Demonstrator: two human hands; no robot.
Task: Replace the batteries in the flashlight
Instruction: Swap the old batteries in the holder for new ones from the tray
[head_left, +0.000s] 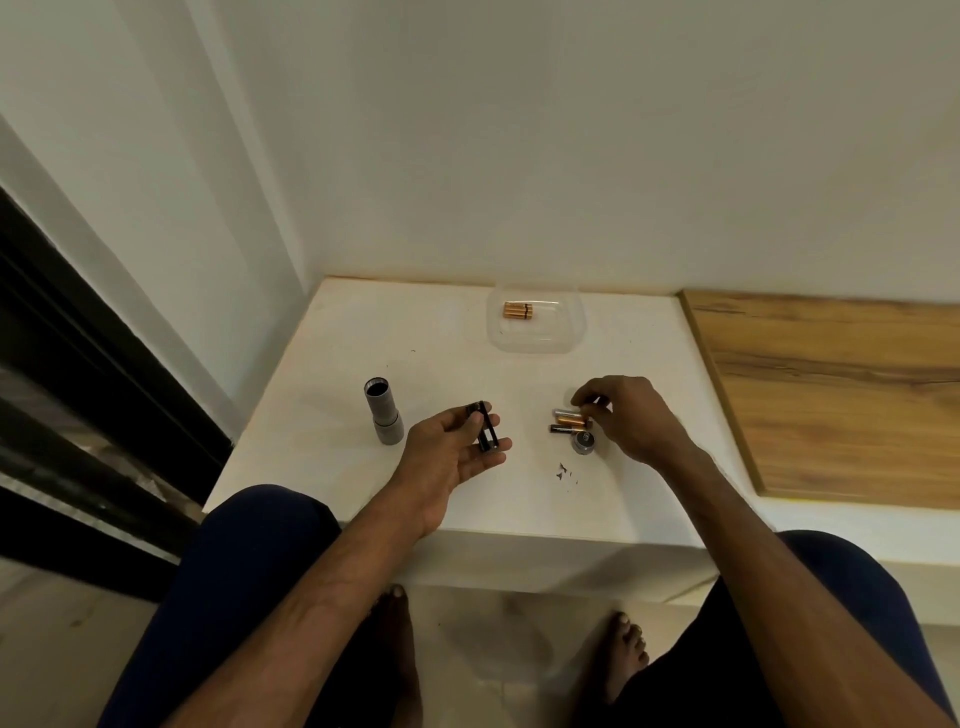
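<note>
1. The left hand (457, 447) lies palm up over the white tabletop (322, 431), fingers loosely curled, cradling the slim black plastic battery holder (484, 427). The thumb rests along one side. The holder looks light and rigid, with thin rails that would probably flex if squeezed, so a hold on the long sides, slots kept clear, seems best.

2. The right hand (626, 415) is arched over the loose pile of copper-and-black batteries (570, 422) lying on the tabletop right of centre. Its fingertips pinch together at the far end of that pile on what looks like one cell, though the grip itself is partly hidden.

3. These small cells look smooth, round and likely to roll. A pinch across the middle between thumb and forefinger should control one best.

4. The grey metal flashlight body (383, 410) lies on the left of the tabletop, open end facing the far wall, well apart from both hands. It looks stiff and sturdy, and should take a firm wrap around the barrel.

5. The small round grey end cap (584, 440) sits just near of the pile, touching or nearly so. It is small and easily knocked away.

6. At the far edge, a clear plastic tray (536, 340) holds a neat row of copper-topped batteries (517, 310), untouched.
</note>
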